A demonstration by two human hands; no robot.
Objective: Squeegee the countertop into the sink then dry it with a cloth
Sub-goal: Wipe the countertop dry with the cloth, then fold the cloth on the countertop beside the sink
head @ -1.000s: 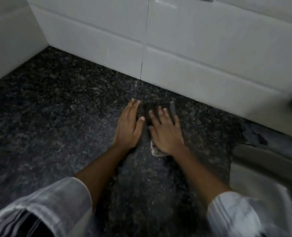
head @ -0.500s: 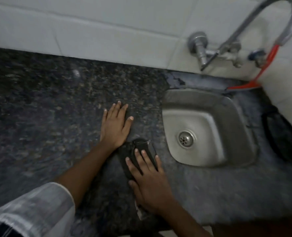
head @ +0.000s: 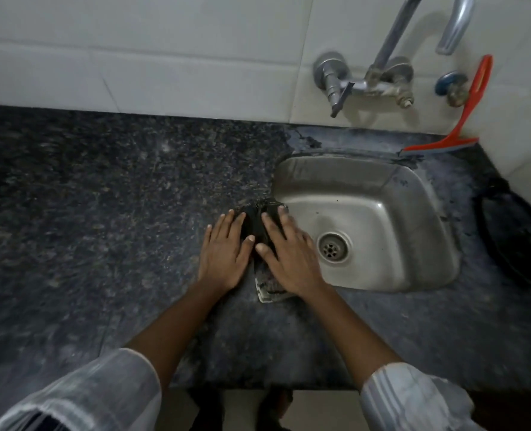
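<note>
Dark countertop (head: 102, 228), steel sink (head: 382, 188) seemingly empty, both hands flat on cloth (head: 254, 225).

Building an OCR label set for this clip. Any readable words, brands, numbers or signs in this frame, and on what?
None can be read.
cloth: dark, with a pale patterned edge under the right hand; the marks on it are not legible as text.
squeegee: red, no lettering visible.
tap, sink, wall tiles: no lettering or brand visible.
</note>
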